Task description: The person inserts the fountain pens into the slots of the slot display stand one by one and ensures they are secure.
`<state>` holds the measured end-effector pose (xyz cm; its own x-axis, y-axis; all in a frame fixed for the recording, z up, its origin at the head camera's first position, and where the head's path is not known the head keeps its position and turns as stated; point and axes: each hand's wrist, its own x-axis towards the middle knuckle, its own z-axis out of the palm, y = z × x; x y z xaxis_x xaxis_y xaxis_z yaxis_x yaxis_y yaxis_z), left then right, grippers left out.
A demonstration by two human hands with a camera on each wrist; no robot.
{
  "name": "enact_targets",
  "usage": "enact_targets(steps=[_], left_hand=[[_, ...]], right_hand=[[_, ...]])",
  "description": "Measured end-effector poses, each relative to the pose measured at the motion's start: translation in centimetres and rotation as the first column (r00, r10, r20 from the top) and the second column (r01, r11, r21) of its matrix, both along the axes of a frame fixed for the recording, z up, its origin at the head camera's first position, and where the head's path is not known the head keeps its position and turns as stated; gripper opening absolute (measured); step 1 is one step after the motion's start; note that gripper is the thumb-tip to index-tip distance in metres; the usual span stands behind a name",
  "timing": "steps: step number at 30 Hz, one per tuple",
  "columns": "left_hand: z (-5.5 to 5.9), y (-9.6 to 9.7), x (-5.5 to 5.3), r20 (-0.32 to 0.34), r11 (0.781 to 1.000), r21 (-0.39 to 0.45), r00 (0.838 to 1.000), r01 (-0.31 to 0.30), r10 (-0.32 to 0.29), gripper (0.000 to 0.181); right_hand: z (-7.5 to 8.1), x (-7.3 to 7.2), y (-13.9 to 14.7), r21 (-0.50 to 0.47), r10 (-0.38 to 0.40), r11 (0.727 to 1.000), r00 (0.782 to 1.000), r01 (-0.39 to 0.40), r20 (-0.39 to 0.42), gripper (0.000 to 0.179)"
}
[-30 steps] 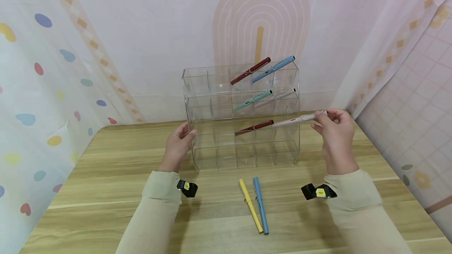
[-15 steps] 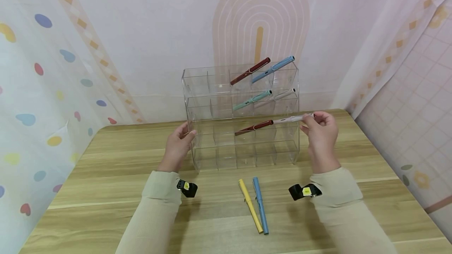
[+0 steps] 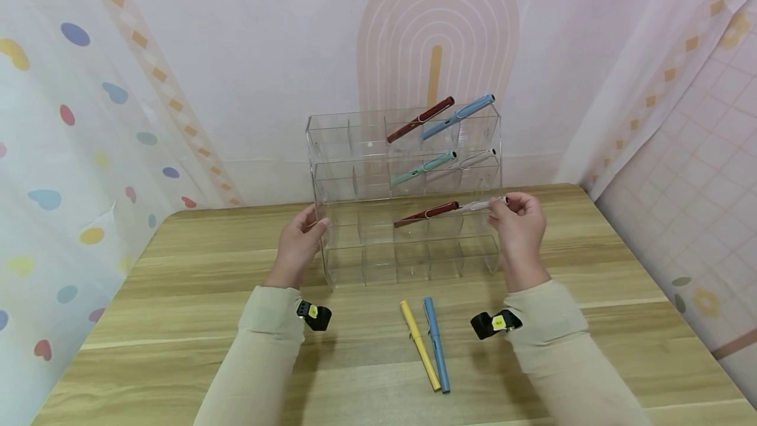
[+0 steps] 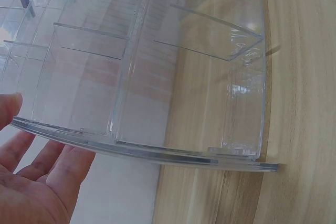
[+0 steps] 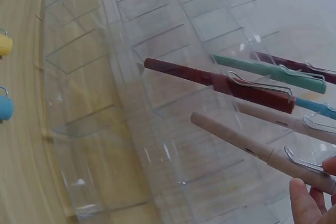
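Note:
A clear acrylic pen rack (image 3: 378, 261) with tiers of compartments stands upright on the table. My left hand (image 3: 298, 248) holds its left side panel, thumb in front and fingers behind, as the left wrist view shows. At the rack's right side, my right hand (image 3: 523, 235) pinches a pale pink pen (image 5: 231, 135) by its capped end, near the metal clip. That pen slants over the third tier, its free end close beside a dark red pen (image 3: 426, 214) lying there. Above, the second tier bears a mint green pen (image 3: 422, 168) and another pale pen (image 3: 467, 163).
Across the top tier lean a dark red pen (image 3: 420, 119) and a light blue pen (image 3: 458, 117). A yellow pen (image 3: 420, 345) and a blue pen (image 3: 436, 345) lie on the wooden table (image 3: 177, 321) in front of the rack. A patterned curtain (image 3: 266, 71) hangs behind.
My right hand has moved left with the pale pink pen, from outside the rack's right side to over its third tier. The left hand keeps its place on the side panel.

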<state>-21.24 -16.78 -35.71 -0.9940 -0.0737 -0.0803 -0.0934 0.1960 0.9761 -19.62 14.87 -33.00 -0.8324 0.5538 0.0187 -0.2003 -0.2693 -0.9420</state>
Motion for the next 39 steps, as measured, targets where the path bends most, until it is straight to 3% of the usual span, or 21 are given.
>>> enact_targets(steps=[39], left_hand=[[-0.1,-0.1,0.0,-0.002,1.000,0.011,1.000,0.007,-0.007,0.052]], right_hand=[[-1.0,-0.3,-1.2,0.102,0.028,0.994,0.999,-0.033,0.044,0.023]])
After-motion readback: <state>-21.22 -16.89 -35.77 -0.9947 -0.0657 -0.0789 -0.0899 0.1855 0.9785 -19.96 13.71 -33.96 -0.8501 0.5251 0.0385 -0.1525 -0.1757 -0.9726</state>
